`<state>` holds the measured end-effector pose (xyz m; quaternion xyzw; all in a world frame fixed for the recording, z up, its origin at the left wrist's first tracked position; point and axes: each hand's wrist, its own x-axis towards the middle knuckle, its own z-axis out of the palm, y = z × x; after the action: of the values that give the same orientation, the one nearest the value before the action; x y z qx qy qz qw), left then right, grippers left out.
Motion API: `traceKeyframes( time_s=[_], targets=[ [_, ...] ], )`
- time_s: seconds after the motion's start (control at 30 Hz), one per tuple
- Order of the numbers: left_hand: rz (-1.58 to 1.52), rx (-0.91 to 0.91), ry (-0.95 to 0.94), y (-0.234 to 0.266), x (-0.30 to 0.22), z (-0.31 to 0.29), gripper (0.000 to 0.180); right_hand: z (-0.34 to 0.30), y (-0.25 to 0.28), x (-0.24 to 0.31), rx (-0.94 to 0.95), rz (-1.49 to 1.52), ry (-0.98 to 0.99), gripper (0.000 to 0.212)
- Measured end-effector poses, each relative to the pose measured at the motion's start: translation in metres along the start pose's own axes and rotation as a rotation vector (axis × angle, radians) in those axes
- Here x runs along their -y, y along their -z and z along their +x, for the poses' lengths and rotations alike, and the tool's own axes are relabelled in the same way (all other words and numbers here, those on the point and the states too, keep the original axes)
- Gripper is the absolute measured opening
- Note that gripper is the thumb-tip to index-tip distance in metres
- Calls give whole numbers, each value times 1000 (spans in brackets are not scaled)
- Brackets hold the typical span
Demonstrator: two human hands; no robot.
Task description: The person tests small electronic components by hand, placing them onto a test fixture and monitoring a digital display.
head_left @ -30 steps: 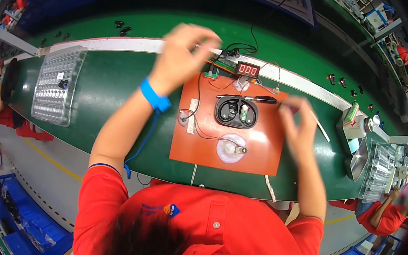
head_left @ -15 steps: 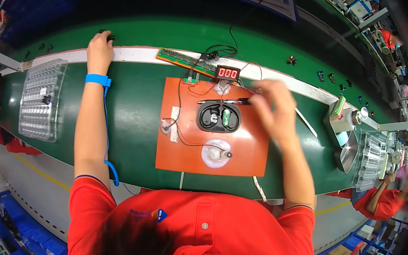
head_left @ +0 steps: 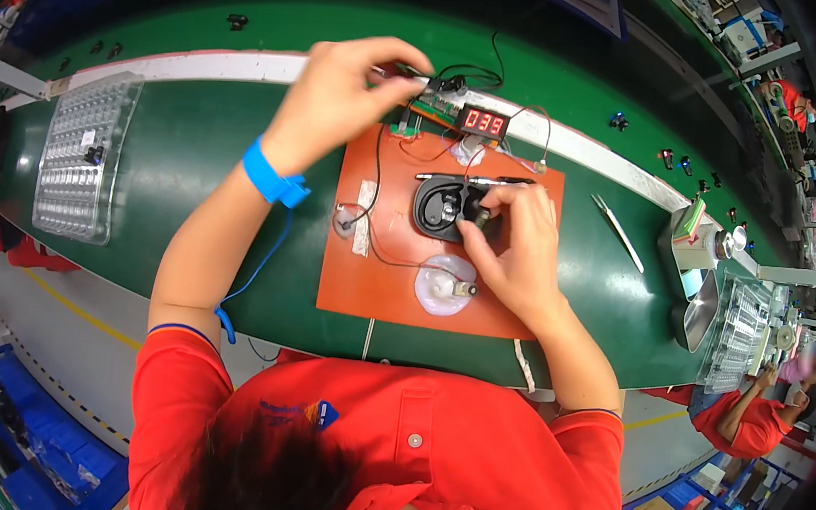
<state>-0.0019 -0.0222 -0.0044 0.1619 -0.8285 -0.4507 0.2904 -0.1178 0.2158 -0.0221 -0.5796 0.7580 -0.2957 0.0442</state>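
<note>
A black oval case (head_left: 424, 219) with two wells lies on the orange mat (head_left: 373, 296). My right hand (head_left: 521, 253) is over its right side, thumb and fingertips closed around a small greenish piece (head_left: 481, 219), partly hidden. My left hand (head_left: 340, 96), a blue strap (head_left: 271, 179) on its wrist, hovers beyond the mat's far left corner. Its fingers are bent together around something small and dark, mostly hidden. Close by are a green circuit strip (head_left: 435, 110) and a small meter (head_left: 484, 122) with lit red digits. A black pen (head_left: 477, 179) lies just behind the case.
Tweezers (head_left: 620, 234) lie right of the mat. Farther right stands a metal bin (head_left: 695, 318). Clear plastic trays (head_left: 86, 168) sit at both sides. Small dark parts (head_left: 238, 22) rest on the green belt beyond the white rail (head_left: 198, 62). Co-workers (head_left: 747, 415) are at the sides.
My left hand has come from the far rail rightward toward the meter. My right hand has lowered onto the case's right side, over the green piece. The meter's digits have changed, and the view has shifted slightly.
</note>
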Motion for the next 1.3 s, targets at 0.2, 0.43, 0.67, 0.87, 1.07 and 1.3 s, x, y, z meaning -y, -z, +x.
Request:
traceKeyframes(
  time_s=[0.2, 0.43, 0.67, 0.87, 1.07, 1.3],
  targets=[
    [-148, 278, -96, -37, -23, -25, 21, -28, 17, -11, 44, 356, 114, 26],
    [-156, 358, -191, -59, -14, -37, 23, -50, 15, -9, -4, 200, 245, 26],
    [-73, 398, -250, -64, -17, -44, 24, -53, 8, -7, -119, -8, 434, 26],
    [25, 376, -363, -65, -17, -42, 25, -16, 28, -36, -209, 141, 423, 21],
    [101, 393, -480, -63, -20, -42, 26, 72, 45, -136, -431, -136, 32, 15],
    [37, 295, -369, -32, -28, -17, 25, 87, 51, -191, -318, -544, -184, 22]
  ],
)
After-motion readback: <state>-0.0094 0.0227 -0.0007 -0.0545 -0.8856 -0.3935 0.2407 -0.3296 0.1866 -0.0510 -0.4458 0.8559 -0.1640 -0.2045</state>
